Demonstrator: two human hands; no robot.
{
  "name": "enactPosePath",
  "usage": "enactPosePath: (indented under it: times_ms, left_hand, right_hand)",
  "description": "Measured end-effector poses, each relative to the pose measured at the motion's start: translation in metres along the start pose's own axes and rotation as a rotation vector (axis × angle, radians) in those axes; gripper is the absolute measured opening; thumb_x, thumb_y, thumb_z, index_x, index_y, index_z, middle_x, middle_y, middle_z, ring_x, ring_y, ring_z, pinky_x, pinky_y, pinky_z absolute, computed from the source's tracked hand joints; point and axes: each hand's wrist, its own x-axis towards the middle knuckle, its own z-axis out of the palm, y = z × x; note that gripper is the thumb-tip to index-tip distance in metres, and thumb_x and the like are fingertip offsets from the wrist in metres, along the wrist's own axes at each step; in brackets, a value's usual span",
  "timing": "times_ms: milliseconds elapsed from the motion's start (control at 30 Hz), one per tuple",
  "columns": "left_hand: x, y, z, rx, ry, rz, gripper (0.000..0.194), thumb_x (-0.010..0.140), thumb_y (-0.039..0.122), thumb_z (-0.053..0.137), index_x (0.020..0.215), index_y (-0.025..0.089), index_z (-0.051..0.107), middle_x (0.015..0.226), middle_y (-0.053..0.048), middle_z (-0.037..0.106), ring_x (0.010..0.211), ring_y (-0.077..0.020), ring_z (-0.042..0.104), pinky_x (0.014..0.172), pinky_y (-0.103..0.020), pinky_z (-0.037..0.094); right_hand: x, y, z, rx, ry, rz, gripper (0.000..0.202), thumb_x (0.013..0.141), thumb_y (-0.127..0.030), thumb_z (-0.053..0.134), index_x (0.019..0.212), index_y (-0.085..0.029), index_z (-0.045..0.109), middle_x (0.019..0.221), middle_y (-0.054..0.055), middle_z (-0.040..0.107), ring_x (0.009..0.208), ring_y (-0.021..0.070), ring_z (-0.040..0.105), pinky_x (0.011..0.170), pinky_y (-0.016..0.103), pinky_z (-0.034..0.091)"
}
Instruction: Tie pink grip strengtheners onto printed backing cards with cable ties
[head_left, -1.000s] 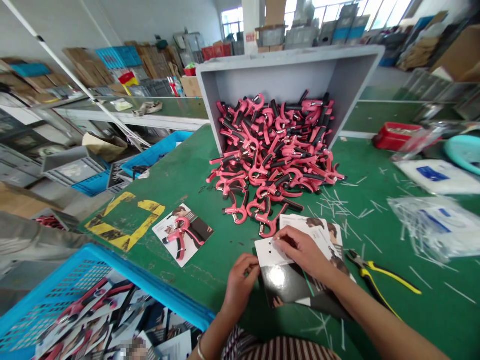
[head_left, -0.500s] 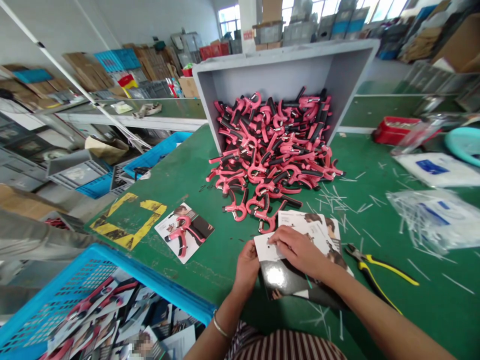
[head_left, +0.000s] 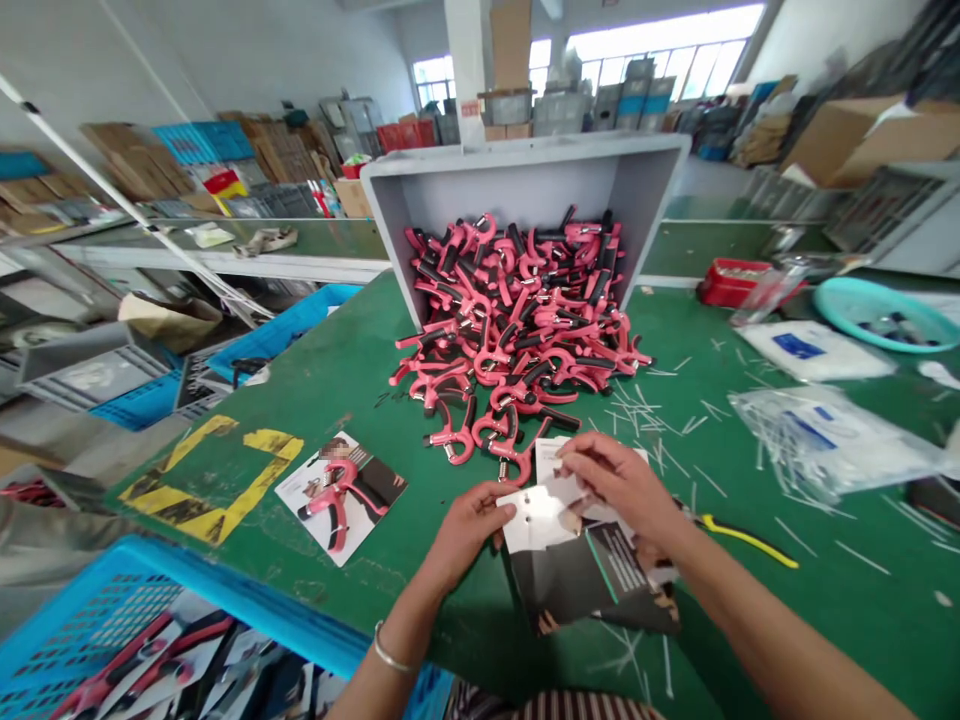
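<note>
Printed card: the top card (head_left: 559, 580), white above and dark below, is the centre of this clock; it overlaps other cards (head_left: 550, 452) on the green bench (head_left: 352, 400).
Left hand: the left hand (head_left: 471, 530), at 10 o'clock, is nearly closed, pinching the top card's edge with the thumb above.
Right hand: the right hand (head_left: 611, 485), at 1 o'clock, has curled fingers, thumb and fingertips close together; whether they grip a card, I cannot tell.
Handling the card: a light edge pinch seems best, without bending the card or covering its two small holes (head_left: 526, 505) near the left thumb.
Pink-and-black grips: a heap (head_left: 517, 330) at 12 o'clock spills from a grey crate (head_left: 510, 190).
Hidden or unclear: pliers (head_left: 750, 542) at 3 o'clock are partly behind the right forearm; the blue basket (head_left: 262, 592) at 8 o'clock is cut off; the lettering is illegible.
</note>
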Motion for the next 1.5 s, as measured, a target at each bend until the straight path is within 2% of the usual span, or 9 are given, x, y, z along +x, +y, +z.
enactPosePath:
  times_ms: [200,267,400,733,900,1033,1167,1300,1500]
  left_hand:
    - [-0.033,-0.001,0.029,0.042,0.192,-0.063,0.044,0.084,0.043,0.065,0.117,0.016,0.055,0.065,0.001,0.066,0.046,-0.0109,0.052,0.045,-0.021,0.039]
    - [-0.042,-0.007,0.039,0.125,0.112,-0.133,0.046,0.085,0.044,0.062,0.12,0.014,0.055,0.051,0.005,0.057,0.041,-0.0101,0.044,0.042,-0.02,0.033]
    - [-0.051,-0.019,0.057,0.199,0.172,-0.082,0.05,0.09,0.045,0.054,0.132,0.017,0.053,0.051,0.007,0.052,0.045,-0.011,0.044,0.047,-0.02,0.035]
    - [-0.054,-0.03,0.041,0.442,0.129,-0.062,0.057,0.095,0.048,0.045,0.142,0.014,0.046,0.051,0.003,0.061,0.052,-0.0162,0.057,0.059,-0.025,0.045]
    - [-0.029,-0.008,0.019,0.435,0.069,0.023,0.044,0.096,0.044,0.046,0.129,0.018,0.058,0.06,0.001,0.064,0.048,-0.0134,0.052,0.051,-0.023,0.042]
    - [-0.001,0.027,0.021,0.462,0.142,0.331,0.04,0.095,0.034,0.051,0.133,0.025,0.057,0.107,-0.007,0.07,0.088,-0.0178,0.066,0.084,-0.03,0.051]
    - [0.022,0.054,0.038,0.477,0.079,0.579,0.063,0.089,0.027,0.061,0.148,0.03,0.038,0.151,-0.009,0.042,0.128,-0.0248,0.05,0.106,-0.039,0.042]
    - [0.031,0.048,0.047,0.568,-0.071,0.612,0.045,0.092,0.026,0.057,0.137,0.029,0.054,0.131,-0.008,0.063,0.118,-0.024,0.057,0.105,-0.041,0.042]
    - [0.03,0.026,0.045,0.787,-0.111,0.604,0.033,0.092,0.029,0.059,0.124,0.027,0.065,0.113,-0.008,0.071,0.106,-0.0252,0.059,0.097,-0.042,0.042]
  right_hand:
    - [0.043,-0.06,-0.111,-0.06,0.747,-0.549,0.016,0.098,-0.03,0.05,0.111,-0.032,0.057,0.097,0.001,0.061,0.065,0.0119,0.048,0.057,0.027,0.04]
    - [0.058,-0.055,-0.118,-0.256,0.621,-0.521,0.018,0.099,-0.031,0.047,0.116,-0.031,0.055,0.096,0.001,0.062,0.062,0.0112,0.049,0.056,0.026,0.04]
    - [0.094,0.004,-0.079,-0.728,-0.143,-0.11,0.015,0.092,-0.031,0.061,0.097,-0.019,0.068,0.083,0.003,0.069,0.065,0.0143,0.061,0.062,0.028,0.048]
    - [0.14,0.071,-0.032,-0.9,-0.408,0.04,0.024,0.094,-0.031,0.061,0.111,-0.015,0.064,0.112,0.008,0.065,0.096,0.0199,0.064,0.084,0.04,0.054]
    - [0.11,0.034,-0.085,-0.838,-0.331,-0.016,0.005,0.084,-0.016,0.065,0.083,-0.015,0.07,0.084,0.007,0.069,0.085,0.0226,0.064,0.08,0.034,0.048]
    - [0.042,-0.005,-0.11,-0.439,-0.203,0.04,0.023,0.094,-0.036,0.054,0.103,-0.02,0.066,0.074,0.0,0.061,0.06,0.0133,0.053,0.056,0.026,0.043]
    - [-0.037,-0.017,-0.078,0.387,-0.072,0.333,0.038,0.089,-0.048,0.063,0.118,-0.024,0.063,0.065,-0.003,0.055,0.046,0.0081,0.04,0.047,0.023,0.042]
    - [-0.077,0.0,-0.033,0.673,-0.096,0.504,0.031,0.085,-0.045,0.069,0.108,-0.024,0.068,0.081,0.003,0.065,0.047,0.0061,0.044,0.042,0.019,0.042]
    - [-0.083,0.033,-0.033,0.17,-0.061,0.417,0.039,0.091,-0.055,0.056,0.078,-0.019,0.065,0.065,0.001,0.064,0.044,0.0084,0.046,0.038,0.021,0.037]
